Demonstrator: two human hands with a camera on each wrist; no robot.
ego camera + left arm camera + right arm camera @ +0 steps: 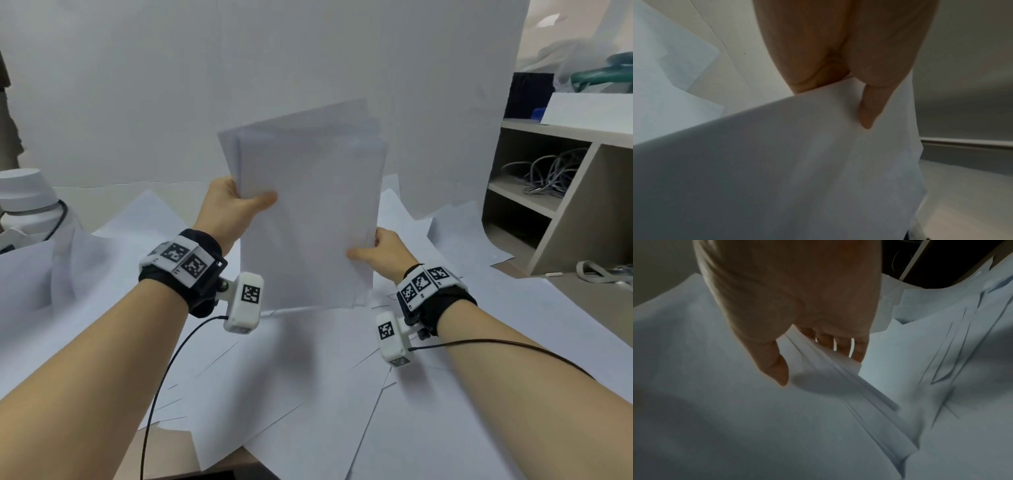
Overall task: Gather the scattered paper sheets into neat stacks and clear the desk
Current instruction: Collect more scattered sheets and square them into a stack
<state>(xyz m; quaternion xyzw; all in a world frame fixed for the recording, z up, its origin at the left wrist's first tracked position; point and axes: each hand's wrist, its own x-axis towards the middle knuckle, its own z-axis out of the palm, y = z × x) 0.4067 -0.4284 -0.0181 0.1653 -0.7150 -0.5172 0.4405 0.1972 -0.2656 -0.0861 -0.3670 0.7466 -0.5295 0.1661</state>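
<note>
Head view: loose paper sheets [308, 394] are lying fanned and overlapping across the near edge of the table [161, 448], where a bare tan corner is showing through. Above them, a person is holding a gathered stack of sheets [308, 219] upright on its short edge, its bottom touching the scattered layer near the middle of the table. The left hand [233, 209] is gripping the stack's left edge high up, thumb across the front face; the right hand [380, 251] is clasping the right edge lower down, thumb in front and fingers [840, 344] curled behind, as the right wrist view is showing. The stack's top edges are not yet lining up, with one sheet standing out at an angle behind the rest, so the squaring step appears to be under way rather than finished. More sheets are spreading toward the far edge and the right side of the table, reaching a shelf unit [561, 192] that is holding coiled cables [544, 171]. By the look of it, the job is sitting at an early stage: one stack is forming, most of the paper is waiting to be collected, and the table is far from cleared.
</note>
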